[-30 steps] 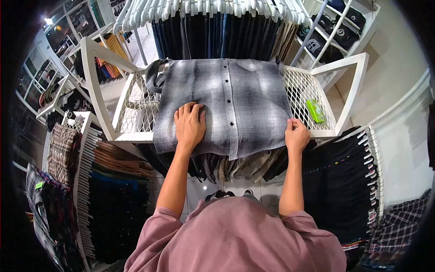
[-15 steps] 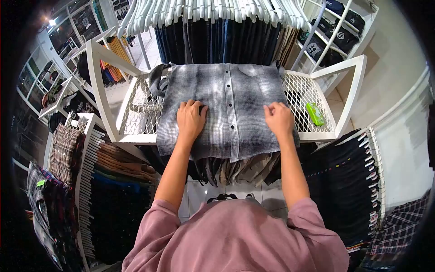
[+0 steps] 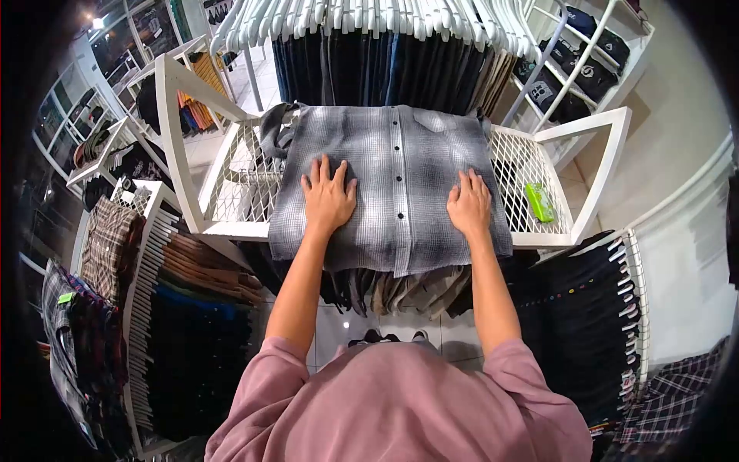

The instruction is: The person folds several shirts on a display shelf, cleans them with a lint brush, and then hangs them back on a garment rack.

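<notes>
A grey and white plaid button-up shirt lies spread flat, front side up, over a white mesh rack top. Its button strip runs down the middle, and the lower hem hangs toward me at the rack's near edge. My left hand rests flat on the left half of the cloth with fingers spread. On the right half, my right hand lies palm down with its fingers stretched forward. Neither hand grips the fabric. A folded-over dark part of the shirt, probably a sleeve, shows at the upper left.
A bright green packet lies on the right of the white mesh rack. Behind stand many white hangers with dark trousers. Hanging clothes flank me at left, and black garments hang at right. Folded plaid shirts sit at far left.
My left hand's fingers have spread out over the cloth. My right hand has gone from curled fingers to stretched ones, laid on the shirt. The view has shifted slightly.
</notes>
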The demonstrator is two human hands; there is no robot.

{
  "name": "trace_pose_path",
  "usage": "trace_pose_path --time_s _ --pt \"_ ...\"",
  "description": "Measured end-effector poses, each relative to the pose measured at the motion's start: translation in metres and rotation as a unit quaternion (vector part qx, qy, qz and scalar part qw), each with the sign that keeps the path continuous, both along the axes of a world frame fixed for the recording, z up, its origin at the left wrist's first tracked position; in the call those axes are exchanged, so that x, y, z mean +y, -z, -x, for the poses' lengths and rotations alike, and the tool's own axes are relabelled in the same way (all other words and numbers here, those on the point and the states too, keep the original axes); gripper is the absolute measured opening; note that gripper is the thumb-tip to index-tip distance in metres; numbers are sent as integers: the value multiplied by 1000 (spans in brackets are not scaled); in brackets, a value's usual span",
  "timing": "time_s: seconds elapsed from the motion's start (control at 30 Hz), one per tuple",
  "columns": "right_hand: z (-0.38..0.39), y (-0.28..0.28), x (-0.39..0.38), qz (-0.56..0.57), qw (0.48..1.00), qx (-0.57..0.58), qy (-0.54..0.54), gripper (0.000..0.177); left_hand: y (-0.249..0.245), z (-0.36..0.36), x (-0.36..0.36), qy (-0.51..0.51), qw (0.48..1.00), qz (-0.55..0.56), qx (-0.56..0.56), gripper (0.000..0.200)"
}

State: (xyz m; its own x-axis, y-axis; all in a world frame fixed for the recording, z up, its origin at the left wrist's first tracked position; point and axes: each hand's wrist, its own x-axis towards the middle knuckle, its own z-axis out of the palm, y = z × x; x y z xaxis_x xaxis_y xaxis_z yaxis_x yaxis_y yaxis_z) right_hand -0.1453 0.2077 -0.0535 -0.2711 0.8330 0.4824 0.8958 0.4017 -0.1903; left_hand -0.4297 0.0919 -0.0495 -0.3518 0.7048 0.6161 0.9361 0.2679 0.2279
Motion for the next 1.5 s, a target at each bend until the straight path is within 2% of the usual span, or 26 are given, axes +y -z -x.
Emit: trace_pose_path --time_s 0.1,0.17,0.2,0.27,0.37,0.43,0.53,0.57,0.6,0.67,0.83,0.9,0.93,1.0,1.03,1.1,1.13,1.2,1.23,1.3,1.33,1.4,1.47,1.5 --pt "-11 -13 -21 27 996 63 -58 47 -7 9 -13 134 983 65 -111 45" --pt "-33 -24 -64 58 982 72 -166 47 -10 6 -60 155 980 60 -106 46" --pt "-43 -20 -78 5 981 74 -180 48 -11 2 -87 187 975 61 -100 47" --pt "-62 -17 -97 -31 975 78 -207 48 -11 -2 -121 182 981 25 -67 46" --pt "-76 -6 -97 -47 977 52 -203 40 9 -2 -131 159 985 -8 -68 37" --pt "-77 -8 -92 -40 966 94 -239 27 5 -7 -128 158 983 -65 -67 24" --pt "-75 -23 -97 8 969 123 -215 18 -9 -8 -128 205 969 -57 -123 15" --pt "-73 -32 -104 -47 966 114 -225 14 -15 -13 -132 209 968 -83 -116 10" --pt "-74 -39 -113 -47 967 113 -222 14 -22 -17 -140 200 970 -76 -114 10" --pt "-83 -47 -132 44 971 109 -207 15 -31 -22 -159 200 972 -28 -119 9" --pt "-101 -53 -166 134 964 91 -211 18 -46 -35 -205 210 961 71 -164 10" --pt "-104 -55 -173 245 943 114 -193 19 -49 -40 -216 199 952 121 -200 13" --pt "-103 -60 -174 245 944 114 -191 19 -55 -40 -216 200 951 121 -200 13" --pt "-94 -70 -166 315 916 175 -174 20 -66 -41 -210 212 925 187 -255 19" --pt "-85 -64 -155 187 942 198 -198 19 -59 -42 -199 225 944 105 -217 26" --pt "-64 -61 -132 84 963 197 -165 20 -59 -44 -164 213 956 64 -190 27" --pt "-55 -62 -121 82 963 196 -165 20 -60 -45 -147 197 967 21 -161 28" --pt "-39 -63 -101 40 986 107 -122 23 -60 -49 -117 177 974 7 -141 28" --pt "-33 -61 -98 35 986 108 -119 23 -57 -49 -106 155 980 -3 -124 29" --pt "-23 -56 -91 100 993 44 -40 26 -47 -48 -91 132 986 1 -101 30" --pt "-20 -52 -89 97 994 43 -38 26 -40 -48 -84 107 991 9 -80 31" --pt "-18 -44 -88 20 998 57 -13 29 -30 -48 -82 95 990 22 -100 34" --pt "-19 -40 -86 30 998 42 -20 27 -28 -49 -85 85 994 -19 -68 36" --pt "-20 -37 -84 4 998 53 -45 27 -32 -47 -88 84 986 60 -129 46"
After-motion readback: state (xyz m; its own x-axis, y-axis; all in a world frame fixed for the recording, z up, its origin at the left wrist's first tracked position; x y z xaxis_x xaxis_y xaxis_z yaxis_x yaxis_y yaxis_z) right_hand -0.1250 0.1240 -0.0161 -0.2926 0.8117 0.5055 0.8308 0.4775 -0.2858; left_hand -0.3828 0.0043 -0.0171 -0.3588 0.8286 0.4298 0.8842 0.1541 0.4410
